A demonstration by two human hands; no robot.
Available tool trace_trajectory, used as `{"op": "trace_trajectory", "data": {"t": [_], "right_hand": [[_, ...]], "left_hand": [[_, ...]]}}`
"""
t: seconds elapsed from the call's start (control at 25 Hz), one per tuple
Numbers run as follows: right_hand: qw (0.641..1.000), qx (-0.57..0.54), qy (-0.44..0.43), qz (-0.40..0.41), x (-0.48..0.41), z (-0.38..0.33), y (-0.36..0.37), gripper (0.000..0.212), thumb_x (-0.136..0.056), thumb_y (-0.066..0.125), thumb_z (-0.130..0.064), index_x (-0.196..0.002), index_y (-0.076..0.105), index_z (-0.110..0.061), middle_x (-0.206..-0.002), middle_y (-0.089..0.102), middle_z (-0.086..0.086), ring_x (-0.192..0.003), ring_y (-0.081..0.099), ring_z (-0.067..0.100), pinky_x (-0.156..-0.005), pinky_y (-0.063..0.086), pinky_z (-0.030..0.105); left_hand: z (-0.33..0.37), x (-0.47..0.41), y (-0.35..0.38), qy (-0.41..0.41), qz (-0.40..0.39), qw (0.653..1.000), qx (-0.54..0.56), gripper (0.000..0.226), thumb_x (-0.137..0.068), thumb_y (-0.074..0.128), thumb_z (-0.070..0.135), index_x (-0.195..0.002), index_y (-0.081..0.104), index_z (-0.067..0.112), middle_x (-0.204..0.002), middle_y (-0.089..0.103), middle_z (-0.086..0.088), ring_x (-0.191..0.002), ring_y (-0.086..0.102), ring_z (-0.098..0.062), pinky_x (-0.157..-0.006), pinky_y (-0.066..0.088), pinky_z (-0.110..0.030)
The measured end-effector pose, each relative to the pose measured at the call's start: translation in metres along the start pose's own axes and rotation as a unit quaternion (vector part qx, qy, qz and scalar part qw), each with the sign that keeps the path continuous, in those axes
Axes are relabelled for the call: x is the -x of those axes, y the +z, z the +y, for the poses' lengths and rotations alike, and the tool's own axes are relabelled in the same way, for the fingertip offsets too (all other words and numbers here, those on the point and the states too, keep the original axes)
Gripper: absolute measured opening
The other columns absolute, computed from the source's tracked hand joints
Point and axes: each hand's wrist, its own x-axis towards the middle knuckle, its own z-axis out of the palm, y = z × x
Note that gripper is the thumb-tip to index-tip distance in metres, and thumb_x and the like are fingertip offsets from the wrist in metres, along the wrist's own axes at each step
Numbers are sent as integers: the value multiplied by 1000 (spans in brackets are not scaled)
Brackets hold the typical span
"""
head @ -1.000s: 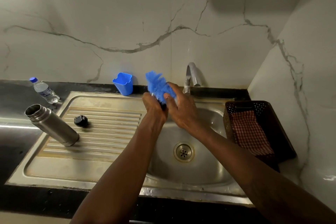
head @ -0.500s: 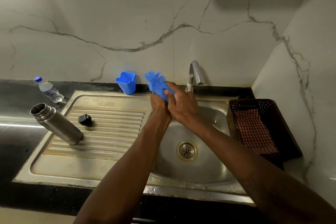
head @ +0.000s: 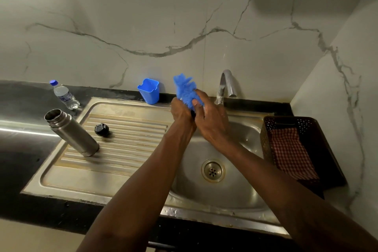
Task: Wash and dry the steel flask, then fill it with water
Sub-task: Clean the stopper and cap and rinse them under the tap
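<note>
On the sink (head: pixel 126 179), the open steel flask (head: pixel 73 133) stands on the drainboard, well apart from the left hand (head: pixel 182 111) and right hand (head: pixel 212 122), which both grip a blue brush (head: pixel 185 90) over the basin, so wet fingers could probably let the smooth flask slip or knock its cap (head: pixel 101 129).
</note>
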Motion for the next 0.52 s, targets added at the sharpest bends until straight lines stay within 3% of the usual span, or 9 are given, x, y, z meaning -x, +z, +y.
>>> {"op": "trace_trajectory", "data": {"t": [0.12,0.2,0.28,0.32,0.4,0.52], "right_hand": [[996,1,88,-12,-19,6,-7,42,-107,41,-47,-148,47,-40,-107,73,3,-97,69,23,-89,57,46],[994,-17,108,-19,-14,6,-14,43,-108,41,-43,-150,47,-36,-112,70,-3,-93,60,12,-88,51,34],[996,-20,87,-23,-2,-8,-20,44,-110,41,-40,-153,44,-35,-115,61,-8,-87,48,1,-84,39,23],[999,-13,50,-15,4,-15,-18,44,-110,41,-39,-153,45,-34,-115,63,-6,-86,51,0,-83,42,23],[1000,-9,-15,10,6,-22,-10,43,-109,43,-39,-151,48,-32,-120,71,2,-97,66,13,-91,53,33],[997,-1,78,-5,-18,-10,-7,42,-108,42,-43,-149,48,-37,-116,72,6,-100,67,23,-92,55,40]], "left_hand": [[1,5,7,-35,6,999,-20,37,-103,40,35,-104,63,7,-76,69,-12,-46,55,-17,-39,40,-21],[9,-5,9,-47,20,997,-50,42,-100,40,38,-111,63,5,-85,69,-15,-42,53,-17,-39,38,-20],[13,-13,7,-28,32,997,-59,36,-101,40,36,-101,63,8,-83,67,-12,-46,54,-17,-45,41,-24],[13,-14,7,5,28,996,-82,33,-104,41,33,-92,61,10,-81,65,-12,-51,55,-17,-50,44,-26],[4,-9,5,75,-4,990,-116,28,-105,50,28,-82,58,15,-78,62,-8,-61,59,-16,-60,49,-29],[-1,-4,2,26,-19,997,-71,28,-91,52,33,-96,66,9,-84,69,-12,-56,62,-18,-50,48,-27]]}}
